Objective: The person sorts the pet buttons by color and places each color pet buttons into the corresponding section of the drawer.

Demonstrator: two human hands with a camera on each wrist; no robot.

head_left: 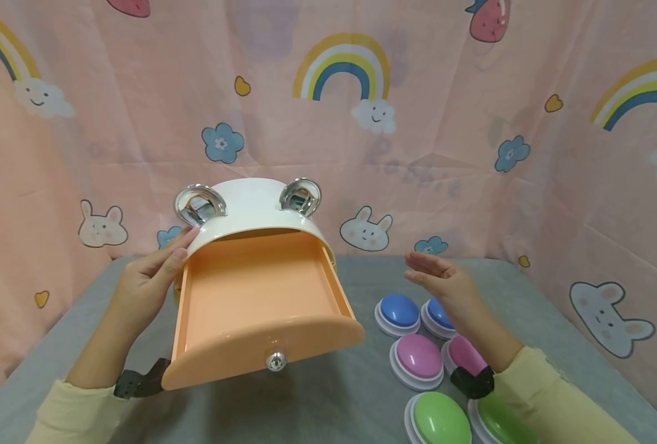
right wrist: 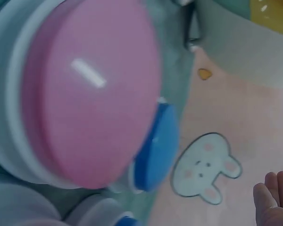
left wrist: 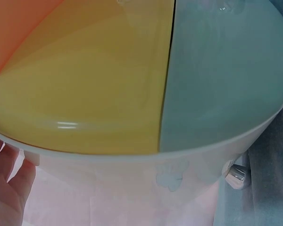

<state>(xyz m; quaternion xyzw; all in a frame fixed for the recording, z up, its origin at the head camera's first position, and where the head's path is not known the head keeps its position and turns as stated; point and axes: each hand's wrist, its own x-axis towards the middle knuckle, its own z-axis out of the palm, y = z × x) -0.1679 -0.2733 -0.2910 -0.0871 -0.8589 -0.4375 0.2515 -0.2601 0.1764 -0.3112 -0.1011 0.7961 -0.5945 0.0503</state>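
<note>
A rounded white drawer cabinet (head_left: pixel 251 200) with two shiny metal discs on top is tilted in the head view. Its orange drawer (head_left: pixel 262 277) is pulled out towards me, showing a bare inside and a silver knob (head_left: pixel 275 361). My left hand (head_left: pixel 148 287) grips the cabinet's upper left side. In the left wrist view, a yellow front (left wrist: pixel 94 89) and a teal front (left wrist: pixel 221 75) lie side by side below the orange one, with the left fingers on the white rim. My right hand (head_left: pixel 447 283) is held in the air, fingers straight, apart from the cabinet.
Right of the cabinet, several domed push buttons with white bases sit in pairs on the grey cloth (head_left: pixel 356 394): blue (head_left: pixel 399 309), pink (head_left: pixel 419 356) and green (head_left: pixel 442 418). A pink printed curtain (head_left: pixel 445 203) hangs behind and at both sides.
</note>
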